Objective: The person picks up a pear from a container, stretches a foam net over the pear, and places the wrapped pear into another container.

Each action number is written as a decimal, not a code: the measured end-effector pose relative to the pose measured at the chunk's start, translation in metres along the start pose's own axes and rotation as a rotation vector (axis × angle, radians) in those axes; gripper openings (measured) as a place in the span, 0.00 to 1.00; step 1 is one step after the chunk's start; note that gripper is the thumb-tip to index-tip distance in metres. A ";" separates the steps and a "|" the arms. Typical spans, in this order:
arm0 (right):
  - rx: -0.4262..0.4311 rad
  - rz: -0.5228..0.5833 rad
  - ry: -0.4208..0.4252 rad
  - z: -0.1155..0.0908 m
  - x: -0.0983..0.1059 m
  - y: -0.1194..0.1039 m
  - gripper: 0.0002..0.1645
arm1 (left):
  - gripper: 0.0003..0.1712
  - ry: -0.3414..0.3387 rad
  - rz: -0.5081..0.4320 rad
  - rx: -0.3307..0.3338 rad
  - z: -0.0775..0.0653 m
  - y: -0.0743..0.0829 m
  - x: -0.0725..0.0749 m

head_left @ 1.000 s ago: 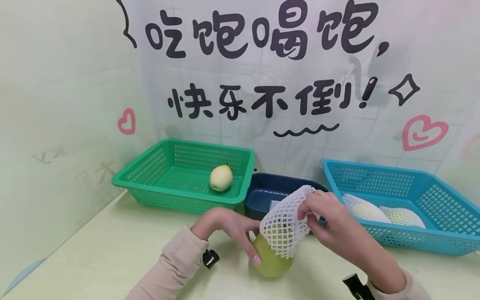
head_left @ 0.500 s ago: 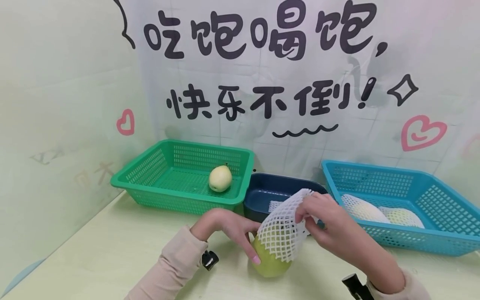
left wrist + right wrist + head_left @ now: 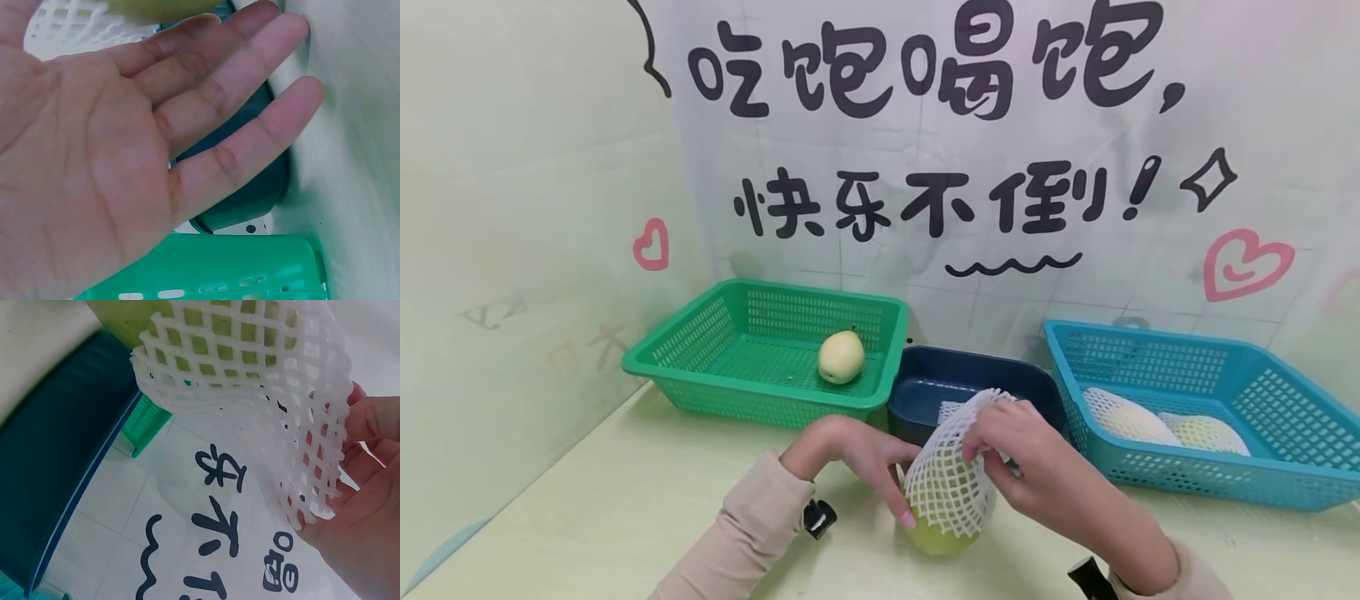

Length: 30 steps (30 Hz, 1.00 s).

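Observation:
A round yellow-green fruit point(image 3: 942, 542) stands on the table in the head view, its upper part covered by a white foam net point(image 3: 951, 492). My left hand point(image 3: 868, 462) steadies the fruit from the left, thumb against its near side. Its fingers, fairly straight in the left wrist view, reach past the far side. With thumb and fingertips, my right hand point(image 3: 1022, 454) pinches the net's gathered upper end. The right wrist view shows the net point(image 3: 250, 356) stretched over the fruit, its loose end running to the right hand point(image 3: 369, 469).
A green basket point(image 3: 760, 400) with one pale pear point(image 3: 841, 357) stands at the back left. Behind the fruit sits a dark blue tray point(image 3: 925, 367) holding some white netting point(image 3: 949, 410). At right, a blue basket point(image 3: 1232, 475) contains netted fruits point(image 3: 1206, 433). A printed backdrop hangs behind.
My right hand has moved left and down with the net end, and the net now covers more of the fruit. My left hand stays at the fruit's left side.

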State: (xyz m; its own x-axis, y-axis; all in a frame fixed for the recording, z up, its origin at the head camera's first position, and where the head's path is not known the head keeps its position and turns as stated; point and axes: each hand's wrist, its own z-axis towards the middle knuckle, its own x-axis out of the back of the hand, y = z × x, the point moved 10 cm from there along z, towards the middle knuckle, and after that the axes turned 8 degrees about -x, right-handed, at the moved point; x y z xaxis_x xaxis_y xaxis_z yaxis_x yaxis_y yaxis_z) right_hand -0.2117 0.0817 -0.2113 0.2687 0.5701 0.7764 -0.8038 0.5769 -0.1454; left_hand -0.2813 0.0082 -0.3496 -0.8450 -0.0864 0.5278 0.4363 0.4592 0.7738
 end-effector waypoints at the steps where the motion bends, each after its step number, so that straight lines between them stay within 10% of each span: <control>1: 0.000 -0.005 -0.007 0.000 -0.002 -0.001 0.21 | 0.29 -0.001 0.008 0.003 0.000 0.000 0.000; 14: -0.021 -0.066 -0.013 0.000 -0.007 -0.004 0.19 | 0.38 0.011 0.026 0.101 -0.004 -0.005 0.001; 24: -0.082 0.134 0.053 -0.001 0.030 0.009 0.25 | 0.40 0.066 0.007 0.019 -0.005 0.003 0.005; 30: -0.432 0.210 -0.310 -0.014 0.007 0.047 0.38 | 0.43 0.125 -0.056 -0.066 -0.008 0.012 0.009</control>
State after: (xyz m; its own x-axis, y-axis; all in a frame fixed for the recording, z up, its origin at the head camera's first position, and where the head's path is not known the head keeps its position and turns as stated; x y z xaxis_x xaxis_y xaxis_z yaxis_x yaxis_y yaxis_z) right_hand -0.2403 0.1211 -0.2212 -0.0940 0.5373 0.8381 -0.5152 0.6941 -0.5028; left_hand -0.2818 0.0060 -0.3328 -0.8250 -0.2219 0.5198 0.4126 0.3921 0.8222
